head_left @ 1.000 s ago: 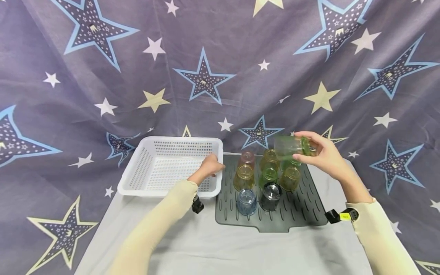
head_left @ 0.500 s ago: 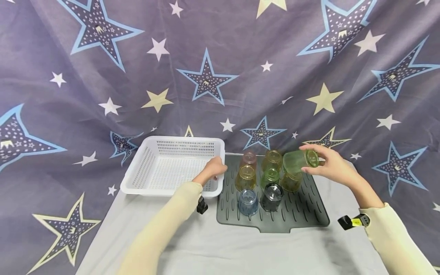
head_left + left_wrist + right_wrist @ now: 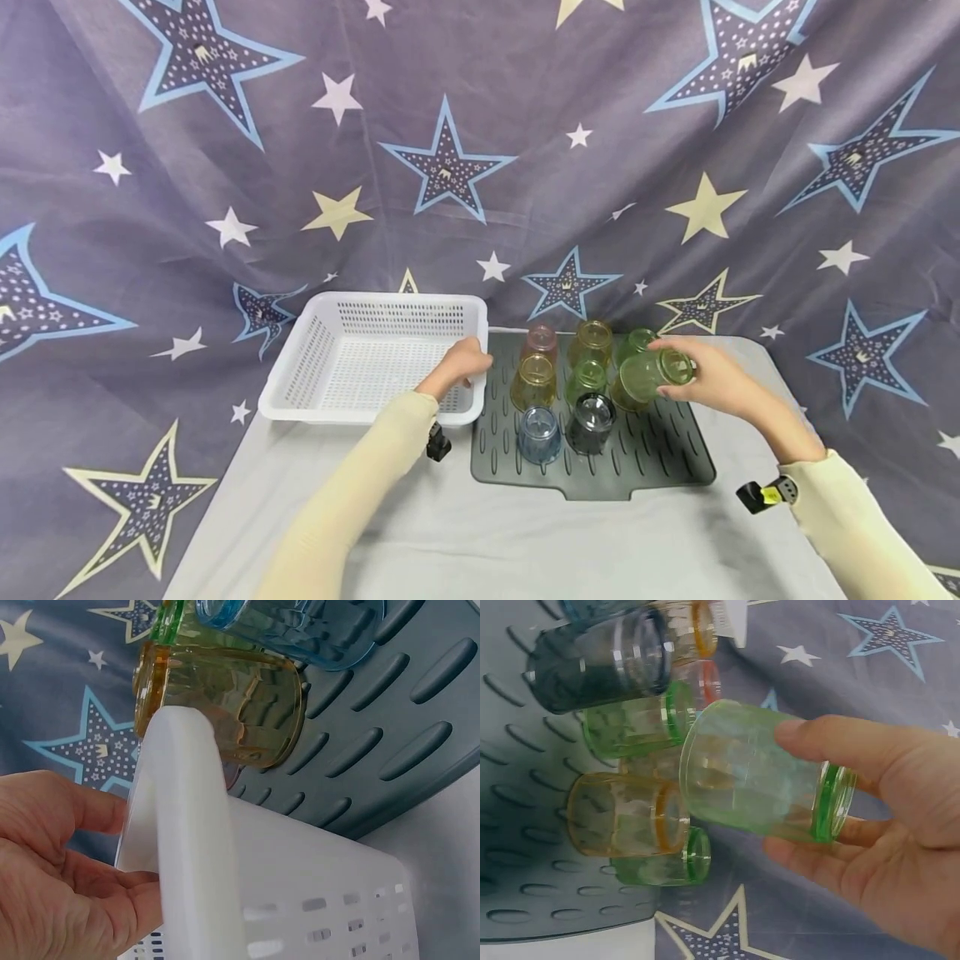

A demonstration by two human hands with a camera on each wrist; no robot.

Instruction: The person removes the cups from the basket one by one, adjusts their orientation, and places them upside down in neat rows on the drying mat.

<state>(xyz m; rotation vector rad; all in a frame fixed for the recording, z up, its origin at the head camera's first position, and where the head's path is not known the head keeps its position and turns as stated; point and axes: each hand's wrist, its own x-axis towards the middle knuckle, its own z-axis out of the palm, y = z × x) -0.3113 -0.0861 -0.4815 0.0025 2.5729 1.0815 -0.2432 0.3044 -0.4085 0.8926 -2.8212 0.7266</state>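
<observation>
My right hand point(image 3: 708, 377) holds a green glass point(image 3: 648, 375) above the right part of the drying mat point(image 3: 517, 471). In the right wrist view, thumb and fingers pinch this green glass point(image 3: 761, 772) near its thick base, its mouth pointing toward the mat. Behind it, an amber glass point(image 3: 626, 814) and another green glass point(image 3: 664, 862) stand upside down on the mat. My left hand point(image 3: 459, 367) is at the right rim of a white plastic basket point(image 3: 296, 408). In the left wrist view, its thumb and fingers grip the basket's rim point(image 3: 191, 795).
Upside down on the mat are a pink glass point(image 3: 542, 340), a yellow glass point(image 3: 534, 383), a blue glass point(image 3: 539, 435), a black glass point(image 3: 591, 423) and several others. A white cloth point(image 3: 487, 550) covers the table. A star-patterned curtain point(image 3: 525, 208) hangs behind.
My right hand has brought the green glass lower and nearer, tilting its mouth downward over the mat. The left hand stays at the basket's rim.
</observation>
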